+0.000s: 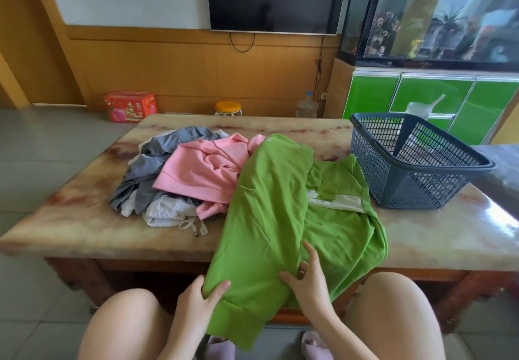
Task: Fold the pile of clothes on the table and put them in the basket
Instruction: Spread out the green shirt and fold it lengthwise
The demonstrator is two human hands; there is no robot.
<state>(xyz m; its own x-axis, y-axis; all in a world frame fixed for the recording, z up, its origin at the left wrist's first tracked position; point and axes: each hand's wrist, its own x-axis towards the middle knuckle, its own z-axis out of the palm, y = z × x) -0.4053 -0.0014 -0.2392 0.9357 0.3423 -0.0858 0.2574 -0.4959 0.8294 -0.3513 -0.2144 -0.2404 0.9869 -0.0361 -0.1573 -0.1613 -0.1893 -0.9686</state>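
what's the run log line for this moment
step: folding green shirt | left hand: grips edge | right hand: pinches fold | pile: unfolded, left of shirt | basket: no clothes seen

Cream marbled stone-topped table (84, 219) bore laundry.
A bright green cotton top (266, 205) sprawled over its near middle, a rumpled heap of pink, grey and white clothes (196, 174) lay left, and a dark grey plastic mesh basket (407, 188) stood far right.

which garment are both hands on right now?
The green garment, draped over the table's near edge. The pink top, grey garment and white garment lie untouched.
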